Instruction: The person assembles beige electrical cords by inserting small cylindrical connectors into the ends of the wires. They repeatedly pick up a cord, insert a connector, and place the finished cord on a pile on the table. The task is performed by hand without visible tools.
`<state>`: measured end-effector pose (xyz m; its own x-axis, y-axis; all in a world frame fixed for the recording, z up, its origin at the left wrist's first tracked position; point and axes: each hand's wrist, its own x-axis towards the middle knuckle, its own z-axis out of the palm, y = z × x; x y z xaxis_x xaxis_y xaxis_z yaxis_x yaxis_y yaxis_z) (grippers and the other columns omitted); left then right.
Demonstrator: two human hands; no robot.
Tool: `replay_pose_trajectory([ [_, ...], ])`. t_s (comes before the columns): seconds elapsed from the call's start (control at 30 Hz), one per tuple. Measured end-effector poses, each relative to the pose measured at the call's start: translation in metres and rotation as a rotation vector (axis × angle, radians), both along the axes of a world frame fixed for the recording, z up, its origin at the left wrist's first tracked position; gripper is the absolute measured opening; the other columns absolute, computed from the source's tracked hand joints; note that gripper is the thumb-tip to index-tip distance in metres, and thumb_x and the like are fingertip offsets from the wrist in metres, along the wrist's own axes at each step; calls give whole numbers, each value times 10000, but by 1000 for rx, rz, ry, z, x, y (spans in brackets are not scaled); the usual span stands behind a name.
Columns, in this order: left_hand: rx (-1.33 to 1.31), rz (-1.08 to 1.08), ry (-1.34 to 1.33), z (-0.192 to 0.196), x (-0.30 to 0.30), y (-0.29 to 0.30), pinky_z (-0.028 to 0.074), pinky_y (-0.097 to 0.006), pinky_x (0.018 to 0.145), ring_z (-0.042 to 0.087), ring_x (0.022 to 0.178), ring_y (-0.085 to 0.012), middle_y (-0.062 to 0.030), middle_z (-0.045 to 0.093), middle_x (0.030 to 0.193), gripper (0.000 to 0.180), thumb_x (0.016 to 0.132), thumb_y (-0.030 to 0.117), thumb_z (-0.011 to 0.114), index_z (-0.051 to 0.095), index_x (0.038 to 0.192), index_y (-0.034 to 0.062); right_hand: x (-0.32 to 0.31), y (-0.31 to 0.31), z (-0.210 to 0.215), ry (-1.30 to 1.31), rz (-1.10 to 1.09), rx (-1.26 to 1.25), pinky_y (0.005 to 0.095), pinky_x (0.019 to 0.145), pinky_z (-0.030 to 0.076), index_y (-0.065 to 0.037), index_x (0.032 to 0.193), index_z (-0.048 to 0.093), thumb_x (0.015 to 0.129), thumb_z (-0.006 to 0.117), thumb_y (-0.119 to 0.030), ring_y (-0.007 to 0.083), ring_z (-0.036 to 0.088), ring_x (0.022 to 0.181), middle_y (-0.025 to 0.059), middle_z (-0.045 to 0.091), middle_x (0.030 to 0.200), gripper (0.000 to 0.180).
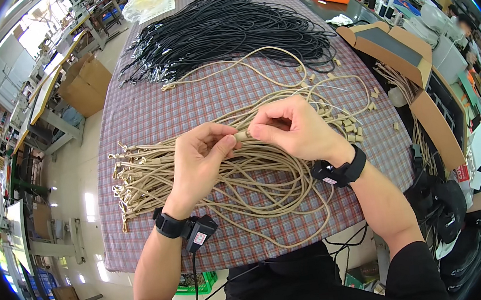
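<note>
Above the looped bundle of thin tan cords [266, 173], your left hand [197, 154] and right hand [303, 132] pinch opposite ends of a small tan cylinder [241, 136], best steadied in a straight line.

Two wristbands [170, 224] [356, 166], two cord piles [265, 168] [235, 32]

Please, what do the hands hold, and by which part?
A small tan tube: the left hand pinches its left end; the right hand is at its right end, exact grip hidden.
</note>
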<state>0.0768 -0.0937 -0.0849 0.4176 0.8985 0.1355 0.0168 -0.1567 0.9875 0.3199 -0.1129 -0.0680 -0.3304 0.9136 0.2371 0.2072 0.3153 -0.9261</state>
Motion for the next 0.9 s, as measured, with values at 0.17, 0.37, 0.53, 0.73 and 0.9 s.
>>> replay_pose_trajectory([
  [0.17, -59, -102, 0, -7, -5, 8, 559, -249, 849, 682, 921, -97, -57, 758, 1007, 103, 1093, 16, 626, 686, 1158, -36, 1, 0, -2, 85, 62, -1, 256, 664, 471, 19, 1016, 800, 1028, 747, -97, 46, 584, 730, 2, 733, 817, 128],
  [0.37, -69, -176, -52, -17, -11, 10, 520, -237, 849, 621, 893, -62, -13, 709, 1008, 106, 1128, 69, 599, 659, 1158, -14, 2, -3, 6, -13, 46, 109, 280, 623, 462, 9, 1008, 805, 1004, 762, -113, 64, 568, 674, 38, 704, 739, 130],
  [0.53, -135, -161, -152, -15, -7, 6, 499, -220, 809, 600, 879, -38, 12, 704, 997, 117, 1130, 104, 618, 659, 1162, -1, 3, -4, 6, -16, 13, 135, 304, 623, 474, 7, 1010, 809, 991, 767, -139, 107, 583, 653, 70, 705, 737, 153],
  [0.73, -120, -158, -169, -17, -8, 6, 488, -208, 795, 598, 880, -28, 20, 705, 990, 126, 1130, 113, 625, 664, 1159, -4, 3, -3, 4, -11, 30, 138, 313, 641, 485, 10, 1014, 810, 994, 762, -146, 117, 600, 665, 81, 719, 752, 165],
  [0.9, -132, -174, -164, -8, -6, 3, 441, -237, 828, 528, 890, -57, 20, 671, 1013, 195, 1102, 166, 698, 657, 1177, -10, 4, -6, 6, -7, 23, 108, 322, 657, 500, 19, 1009, 807, 997, 758, -146, 129, 618, 681, 97, 729, 765, 173],
])
